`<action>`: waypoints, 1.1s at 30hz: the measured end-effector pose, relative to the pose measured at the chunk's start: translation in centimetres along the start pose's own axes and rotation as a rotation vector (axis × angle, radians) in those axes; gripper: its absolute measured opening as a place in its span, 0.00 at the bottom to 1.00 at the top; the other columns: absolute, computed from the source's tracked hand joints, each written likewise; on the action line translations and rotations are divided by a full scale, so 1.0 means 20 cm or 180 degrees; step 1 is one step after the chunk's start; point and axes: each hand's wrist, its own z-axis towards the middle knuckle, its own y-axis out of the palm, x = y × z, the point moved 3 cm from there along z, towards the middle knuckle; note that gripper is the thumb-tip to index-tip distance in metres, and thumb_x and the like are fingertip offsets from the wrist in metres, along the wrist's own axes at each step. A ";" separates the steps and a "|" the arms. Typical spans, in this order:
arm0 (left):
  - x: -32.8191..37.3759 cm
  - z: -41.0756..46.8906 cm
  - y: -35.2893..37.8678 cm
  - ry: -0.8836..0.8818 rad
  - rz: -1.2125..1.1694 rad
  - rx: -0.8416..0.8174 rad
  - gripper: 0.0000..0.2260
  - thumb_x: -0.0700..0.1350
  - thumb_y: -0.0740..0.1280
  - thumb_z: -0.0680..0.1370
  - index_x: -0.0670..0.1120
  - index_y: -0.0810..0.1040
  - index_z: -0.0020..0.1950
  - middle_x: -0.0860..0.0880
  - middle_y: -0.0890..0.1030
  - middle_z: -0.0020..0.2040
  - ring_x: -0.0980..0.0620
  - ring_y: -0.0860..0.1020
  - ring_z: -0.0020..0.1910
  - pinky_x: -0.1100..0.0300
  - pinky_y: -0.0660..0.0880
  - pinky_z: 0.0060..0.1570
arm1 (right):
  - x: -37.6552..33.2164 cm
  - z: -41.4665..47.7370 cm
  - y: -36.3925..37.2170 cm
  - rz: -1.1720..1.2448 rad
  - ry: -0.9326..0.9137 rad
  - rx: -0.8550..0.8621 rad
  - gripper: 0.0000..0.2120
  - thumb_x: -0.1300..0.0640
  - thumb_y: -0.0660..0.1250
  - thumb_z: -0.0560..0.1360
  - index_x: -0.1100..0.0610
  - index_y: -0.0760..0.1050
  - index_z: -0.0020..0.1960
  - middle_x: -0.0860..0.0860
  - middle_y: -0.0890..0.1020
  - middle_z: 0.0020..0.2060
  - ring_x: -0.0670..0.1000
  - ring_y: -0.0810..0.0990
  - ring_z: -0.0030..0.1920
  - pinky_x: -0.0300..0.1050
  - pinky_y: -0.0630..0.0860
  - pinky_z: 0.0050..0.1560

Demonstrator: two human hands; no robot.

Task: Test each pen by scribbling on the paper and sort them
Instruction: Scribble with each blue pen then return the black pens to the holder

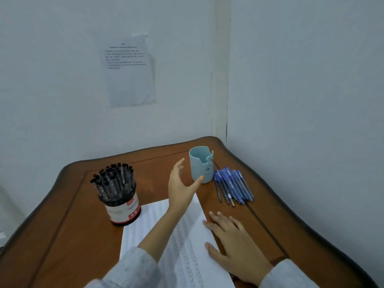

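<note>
Now our left hand [180,191], grip released, reaches for the blue cup [201,164] while our flat right hand [234,244], grasping nothing, steadies the paper [190,238] for scribbling.

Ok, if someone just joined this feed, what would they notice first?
The left hand draws the eye first, open and reaching for the pale blue cup at the far side of the table. Next come the tub crammed with black pens on the left, and the blue pens lying right of the cup. The right hand lies flat at the edge of the paper.
</note>
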 end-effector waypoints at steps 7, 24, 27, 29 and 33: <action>-0.08 0.25 0.22 -0.0184 -0.0356 -0.0245 0.46 0.46 0.80 0.64 0.52 0.57 0.75 0.51 0.70 0.68 0.55 0.69 0.64 0.67 0.74 0.53 | 0.03 0.05 0.02 0.0111 -0.0088 0.0071 0.31 0.36 0.48 0.73 0.42 0.57 0.75 0.39 0.51 0.77 0.41 0.45 0.76 0.38 0.35 0.68; 0.00 0.01 -0.15 0.0205 -0.0318 0.0115 0.40 0.44 0.82 0.61 0.53 0.67 0.69 0.58 0.74 0.60 0.57 0.75 0.56 0.68 0.78 0.44 | 0.11 0.09 -0.14 0.1326 0.0299 0.1338 0.09 0.54 0.66 0.77 0.44 0.75 0.56 0.39 0.74 0.56 0.36 0.70 0.58 0.32 0.66 0.60; -0.01 -0.10 -0.25 0.0166 -0.0381 0.0221 0.40 0.43 0.81 0.60 0.55 0.67 0.67 0.60 0.74 0.59 0.57 0.76 0.55 0.69 0.77 0.41 | 0.22 0.25 -0.24 0.0761 0.0984 0.1906 0.11 0.55 0.68 0.75 0.50 0.75 0.57 0.46 0.74 0.54 0.44 0.70 0.54 0.40 0.72 0.57; -0.03 -0.16 -0.28 0.0066 -0.0516 0.0313 0.40 0.41 0.81 0.60 0.55 0.66 0.67 0.59 0.74 0.59 0.57 0.76 0.55 0.70 0.76 0.39 | 0.27 0.38 -0.25 0.0377 0.1294 0.1706 0.19 0.47 0.68 0.75 0.52 0.70 0.63 0.50 0.72 0.58 0.48 0.69 0.58 0.41 0.70 0.60; -0.06 -0.21 -0.31 0.0017 -0.0557 0.0369 0.40 0.39 0.81 0.61 0.55 0.66 0.67 0.55 0.74 0.61 0.55 0.76 0.56 0.68 0.74 0.44 | 0.30 0.54 -0.21 -0.0065 0.1580 0.1140 0.32 0.38 0.66 0.73 0.55 0.63 0.69 0.54 0.70 0.64 0.53 0.68 0.64 0.45 0.66 0.66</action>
